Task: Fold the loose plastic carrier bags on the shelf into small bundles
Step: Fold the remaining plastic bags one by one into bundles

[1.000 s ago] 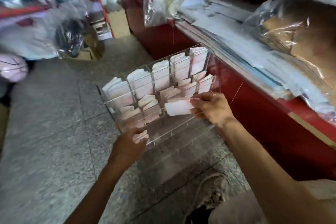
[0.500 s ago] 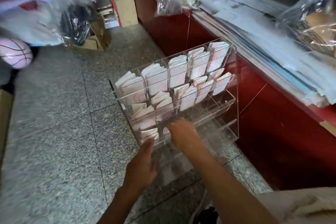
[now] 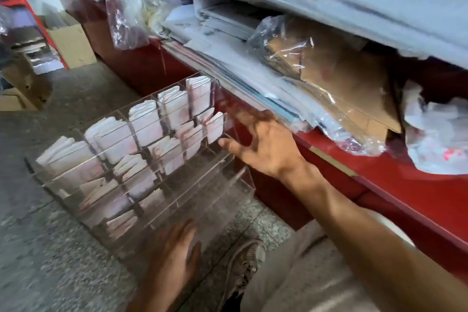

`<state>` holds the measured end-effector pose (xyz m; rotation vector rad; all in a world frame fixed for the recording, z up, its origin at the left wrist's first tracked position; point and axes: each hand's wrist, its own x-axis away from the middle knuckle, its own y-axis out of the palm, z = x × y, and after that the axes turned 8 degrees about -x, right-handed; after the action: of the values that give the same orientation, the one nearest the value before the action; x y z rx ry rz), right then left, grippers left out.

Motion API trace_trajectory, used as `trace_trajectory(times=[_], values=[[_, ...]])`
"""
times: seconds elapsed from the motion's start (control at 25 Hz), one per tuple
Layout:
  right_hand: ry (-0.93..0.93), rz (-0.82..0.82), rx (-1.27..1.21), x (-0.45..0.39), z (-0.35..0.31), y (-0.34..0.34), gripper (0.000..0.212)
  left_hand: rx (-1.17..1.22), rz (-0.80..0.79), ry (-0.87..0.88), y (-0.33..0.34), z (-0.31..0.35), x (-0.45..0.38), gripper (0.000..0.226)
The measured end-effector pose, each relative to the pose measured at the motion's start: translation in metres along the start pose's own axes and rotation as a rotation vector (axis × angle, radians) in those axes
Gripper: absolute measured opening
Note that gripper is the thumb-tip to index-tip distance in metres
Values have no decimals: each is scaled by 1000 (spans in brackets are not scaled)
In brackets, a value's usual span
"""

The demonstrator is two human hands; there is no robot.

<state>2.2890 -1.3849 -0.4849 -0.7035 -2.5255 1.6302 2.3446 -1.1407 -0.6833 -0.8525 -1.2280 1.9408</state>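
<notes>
A clear acrylic organiser (image 3: 235, 182) stands on the floor, its compartments filled with several small white and pink folded bag bundles (image 3: 145, 121). My right hand (image 3: 263, 145) hovers open beside the organiser's right end, fingers spread and empty, just below the red shelf's edge. Flat and empty, my left hand (image 3: 174, 258) rests at the organiser's near lower corner. Loose white plastic carrier bags (image 3: 435, 139) with pink print lie crumpled on the red shelf (image 3: 367, 172) at the right.
Stacks of flat white sheets (image 3: 240, 58) and cardboard in clear wrap (image 3: 336, 76) fill the shelf. A clear bag (image 3: 124, 18) hangs at the shelf's far end. Cardboard boxes (image 3: 71, 43) stand on the grey stone floor. My shoe (image 3: 243, 263) is near the organiser.
My right hand put a folded bundle into the organiser's lower compartment, then lifted away empty toward the shelf. My left hand let go and now lies flat by the organiser.
</notes>
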Motion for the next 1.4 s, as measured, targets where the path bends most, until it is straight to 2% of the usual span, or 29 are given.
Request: trace_trajectory(times=[0.16,0.28,0.4,0.48,0.6,0.64,0.72,0.8,0.88,0.92,1.0,1.04,1.08,1.16,1.28,1.4], values=[[148,263,46,77,77,-99,65,7,110,301,-21,93,-91,38],[325,349,69,143,126,-149,51,3,193,470,-46,174,-156,43],[568,367,67,211,179,-172,41,-9,174,638,-46,275,-197,39],[678,312,75,249,207,-170,40,-38,106,751,-32,338,-213,36],[763,272,66,287,234,-163,44,-124,-138,778,2,407,-229,47],[767,284,56,293,242,-164,43,-167,-219,770,13,423,-233,49],[720,333,33,299,254,-169,43,-201,-279,804,24,447,-232,36],[638,380,-38,297,260,-174,40,-58,-344,887,25,460,-223,21],[663,364,-75,294,264,-175,42,82,-412,1002,22,469,-210,12],[718,301,-48,293,266,-174,44,110,-335,1075,23,472,-208,14],[812,148,74,292,267,-172,51,7,-46,1183,28,479,-215,14],[834,121,117,292,267,-172,56,-118,-6,1195,29,484,-220,25],[848,122,140,291,267,-173,61,-261,-57,1190,31,488,-226,37],[858,135,157,294,265,-172,64,-462,-270,1119,34,495,-239,53],[856,102,178,306,264,-174,54,-520,-330,969,43,507,-267,60],[858,176,109,321,263,-177,39,-478,-341,783,49,504,-292,75]])
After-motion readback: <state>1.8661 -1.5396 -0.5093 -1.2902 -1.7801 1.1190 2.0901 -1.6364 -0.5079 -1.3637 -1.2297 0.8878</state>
